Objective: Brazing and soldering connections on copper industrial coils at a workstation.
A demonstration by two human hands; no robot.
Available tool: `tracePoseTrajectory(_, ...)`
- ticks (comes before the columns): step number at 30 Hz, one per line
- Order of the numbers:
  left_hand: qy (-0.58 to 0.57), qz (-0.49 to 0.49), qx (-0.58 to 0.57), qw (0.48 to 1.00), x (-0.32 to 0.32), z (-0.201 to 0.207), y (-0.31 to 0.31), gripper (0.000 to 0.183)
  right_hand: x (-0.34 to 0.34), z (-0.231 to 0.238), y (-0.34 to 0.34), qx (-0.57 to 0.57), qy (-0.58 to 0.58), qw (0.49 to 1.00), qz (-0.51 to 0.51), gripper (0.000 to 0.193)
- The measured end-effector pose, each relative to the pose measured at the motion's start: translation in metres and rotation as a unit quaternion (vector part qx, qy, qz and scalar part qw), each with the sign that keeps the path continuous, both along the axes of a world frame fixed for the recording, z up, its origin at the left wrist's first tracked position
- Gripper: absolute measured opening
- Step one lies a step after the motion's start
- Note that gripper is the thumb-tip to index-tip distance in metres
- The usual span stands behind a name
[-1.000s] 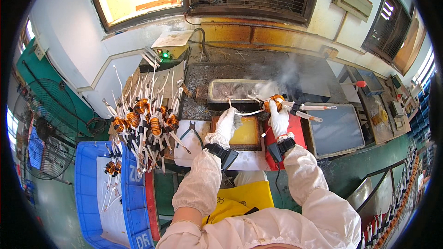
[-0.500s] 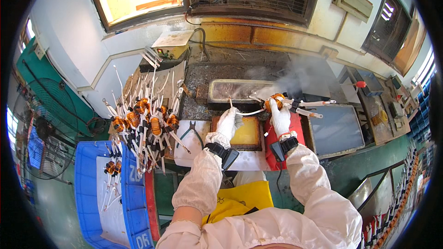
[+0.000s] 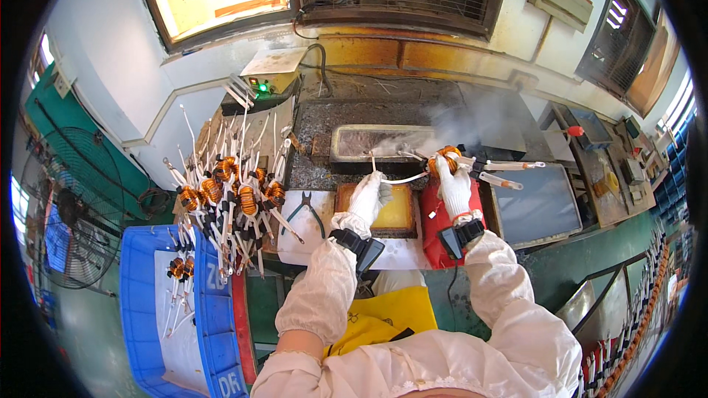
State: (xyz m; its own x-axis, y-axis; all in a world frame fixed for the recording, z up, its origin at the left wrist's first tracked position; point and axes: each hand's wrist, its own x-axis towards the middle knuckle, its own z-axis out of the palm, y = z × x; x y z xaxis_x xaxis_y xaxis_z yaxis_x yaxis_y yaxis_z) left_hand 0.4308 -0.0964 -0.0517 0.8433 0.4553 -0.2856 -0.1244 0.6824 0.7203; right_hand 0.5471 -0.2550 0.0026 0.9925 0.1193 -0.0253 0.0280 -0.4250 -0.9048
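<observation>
In my gloved right hand [image 3: 453, 190] is a ring-shaped coil [image 3: 445, 160] wound with copper wire. Its white sleeved leads stick out to both sides. My gloved left hand [image 3: 367, 199] pinches one white lead [image 3: 403, 180] of that coil, with the lead's tip pointing up from the fingers. Both hands are just in front of a long metal trough [image 3: 338, 149], from whose right end smoke rises. Beneath the left hand lies a square tray of yellow material [image 3: 397, 214]. A red cloth or bag [image 3: 435, 232] is below the right hand.
Many similar coils [image 3: 249, 200] are heaped on the left, beside dark-handled pliers [image 3: 303, 211]. A blue crate [image 3: 136, 309] with more coils stands lower left. To the right lies a shallow grey-surfaced tray [image 3: 538, 203]. A control box [image 3: 274, 77] sits at the back.
The coil and my right hand have shifted slightly right, and my left hand has moved a little the same way. A green light now glows on the control box.
</observation>
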Motion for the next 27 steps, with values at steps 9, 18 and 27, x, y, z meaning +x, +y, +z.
tracePoseTrajectory(9, -0.012, -0.018, -0.001, 1.0, -0.004, 0.001, -0.01, 0.02, -0.009, 0.01, -0.014, 0.012, -0.007, 1.0, 0.008, 0.062)
tracePoseTrajectory(18, -0.021, -0.029, 0.004, 0.999, -0.008, 0.006, -0.017, 0.02, -0.001, -0.01, -0.02, 0.036, -0.074, 0.996, -0.017, 0.06)
tracePoseTrajectory(27, -0.027, -0.04, 0.004, 0.999, -0.013, 0.01, -0.024, 0.02, -0.002, -0.009, -0.031, 0.033, -0.139, 0.989, -0.021, 0.049)
